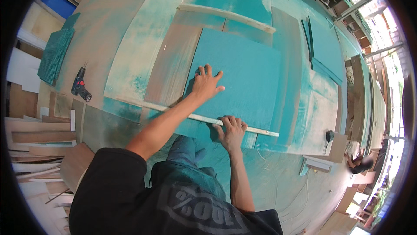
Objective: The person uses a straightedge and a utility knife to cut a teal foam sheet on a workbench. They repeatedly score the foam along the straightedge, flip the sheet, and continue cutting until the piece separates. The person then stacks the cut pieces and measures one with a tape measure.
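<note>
Teal panel (244, 76) lies under left hand (208, 83) (right hand (233, 133) on strip (262, 131)).

A flat, rectangular teal panel (249, 72) lies with a pale, narrow strip (205, 119) along its near edge.

1. Strong daylight enters from the right, blowing out the upper-right rim to white glare.
2. Soft, even light covers the teal panel (247, 74); shadow gathers beside the left hand (206, 86).
3. The black T-shirt (113, 187) sinks into darkness.
4. Fisheye distortion bows the upper wooden strip (226, 16); black vignetting rings everything.
5. The right hand (233, 134) looks crisp, the far-right rim hazy.
</note>
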`<state>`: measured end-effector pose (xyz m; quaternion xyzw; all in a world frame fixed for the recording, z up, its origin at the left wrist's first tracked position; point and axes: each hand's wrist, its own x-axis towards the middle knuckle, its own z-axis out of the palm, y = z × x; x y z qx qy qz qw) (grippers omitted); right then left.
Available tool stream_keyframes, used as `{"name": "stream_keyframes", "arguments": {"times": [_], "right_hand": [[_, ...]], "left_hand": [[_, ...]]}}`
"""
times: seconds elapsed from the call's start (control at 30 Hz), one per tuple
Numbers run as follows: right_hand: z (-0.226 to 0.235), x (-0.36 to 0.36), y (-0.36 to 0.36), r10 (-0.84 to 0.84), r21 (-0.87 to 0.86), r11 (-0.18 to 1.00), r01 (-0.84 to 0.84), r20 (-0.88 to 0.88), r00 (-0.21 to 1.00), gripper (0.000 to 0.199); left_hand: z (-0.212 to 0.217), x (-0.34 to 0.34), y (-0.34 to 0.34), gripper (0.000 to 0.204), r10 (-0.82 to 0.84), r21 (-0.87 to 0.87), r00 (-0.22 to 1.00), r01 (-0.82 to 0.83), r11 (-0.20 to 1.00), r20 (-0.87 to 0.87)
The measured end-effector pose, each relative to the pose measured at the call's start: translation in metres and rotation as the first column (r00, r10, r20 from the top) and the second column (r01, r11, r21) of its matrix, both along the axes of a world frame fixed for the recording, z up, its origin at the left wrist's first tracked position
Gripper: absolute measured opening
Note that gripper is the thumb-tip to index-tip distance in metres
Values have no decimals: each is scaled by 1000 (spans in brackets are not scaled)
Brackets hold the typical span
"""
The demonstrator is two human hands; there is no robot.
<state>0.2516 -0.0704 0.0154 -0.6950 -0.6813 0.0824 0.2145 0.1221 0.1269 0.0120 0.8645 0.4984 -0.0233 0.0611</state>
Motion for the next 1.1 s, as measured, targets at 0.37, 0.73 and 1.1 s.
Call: {"name": "stream_keyframes", "arguments": {"times": [0.37,0.73,1.1], "right_hand": [[5,-36,-126,-10,-2,1000,10,-12,1000,34],[5,7,-122,-201,-68,979,194,-131,971,44],[-11,115,-123,-594,-314,721,617,177,785,67]], "left_hand": [[1,-37,-127,69,-7,36,998,5,999,58],[-5,-64,-140,79,199,-10,927,-206,978,318],[7,-93,-144,81,515,-207,834,-478,854,198]]}}
